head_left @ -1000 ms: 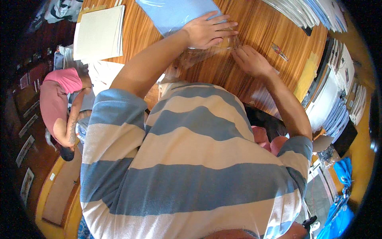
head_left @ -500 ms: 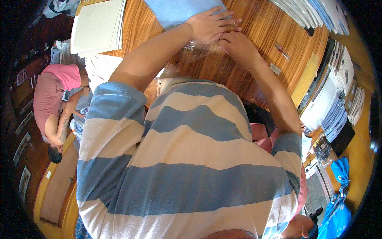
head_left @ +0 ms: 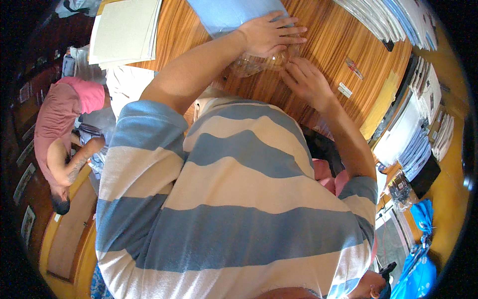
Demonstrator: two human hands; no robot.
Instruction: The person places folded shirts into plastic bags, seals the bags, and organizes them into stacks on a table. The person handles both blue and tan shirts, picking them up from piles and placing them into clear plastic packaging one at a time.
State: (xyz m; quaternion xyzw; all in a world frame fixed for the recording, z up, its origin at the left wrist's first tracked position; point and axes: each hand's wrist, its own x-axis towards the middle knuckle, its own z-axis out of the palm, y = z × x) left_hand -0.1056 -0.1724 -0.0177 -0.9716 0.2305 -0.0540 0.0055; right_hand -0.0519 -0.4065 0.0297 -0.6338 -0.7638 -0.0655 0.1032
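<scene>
A light-blue folded cloth item [head_left: 226, 15] lies on the wooden table at the far edge of view, in a clear plastic bag [head_left: 253, 66] whose loose, crinkled end points toward me. My left hand [head_left: 266, 36] rests flat across the bag with fingers stretched to the right. Just nearer, my right hand [head_left: 309, 82] has its fingers bent together at the right corner of the loose plastic, apparently pinching it. The fingertips partly hide the grip.
Pale sheets [head_left: 124, 32] lie at the table's left. Bagged folded garments [head_left: 371, 17] are stacked at far right. A small red-and-clear item [head_left: 354, 67] and a white label [head_left: 344, 89] lie right of my hands. Another person [head_left: 59, 119] bends over cloth at left.
My right hand has drawn back toward me, away from my left hand, and the plastic end now spreads out between them. My left hand has shifted slightly right.
</scene>
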